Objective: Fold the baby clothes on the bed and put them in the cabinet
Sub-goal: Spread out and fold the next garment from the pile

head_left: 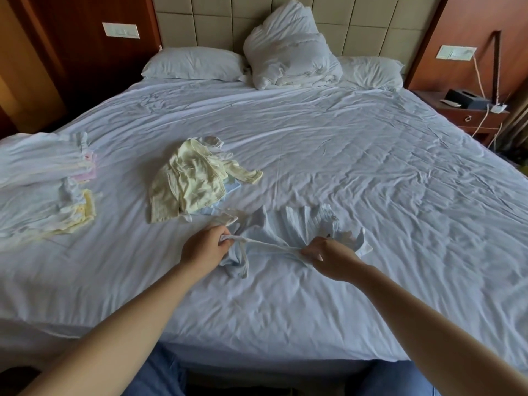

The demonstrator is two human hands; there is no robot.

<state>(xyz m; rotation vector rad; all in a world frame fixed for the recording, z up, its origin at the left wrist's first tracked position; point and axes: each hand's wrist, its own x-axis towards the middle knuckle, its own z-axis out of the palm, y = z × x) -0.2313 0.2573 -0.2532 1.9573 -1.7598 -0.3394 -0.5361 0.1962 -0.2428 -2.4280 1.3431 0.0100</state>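
so both my hands, left hand [206, 244] and right hand [328, 256], are pinching the edge of this pale blue baby top [288, 232] lying on the bed [371, 167], super light, floppy cotton, probably the hem, so I'd grip seams.

Cannot count the pieces in the folded stack [45, 178] at the left: blurred, washed out, cut by the picture's edge. Cannot tell what the blue piece [233, 190] under the yellow pile [185, 181] is; shows only as a sliver. Cannot see the fingertips of the left hand [204, 247], buried in the light blue garment [285, 232]. Cannot tell that garment's shape either, bunched up between the left hand and the right hand [328, 254]. Loses both elbows past the bottom edge. Cuts the bed [343, 155] off at left and right. Too small to name: the things on the nightstand [471, 117].
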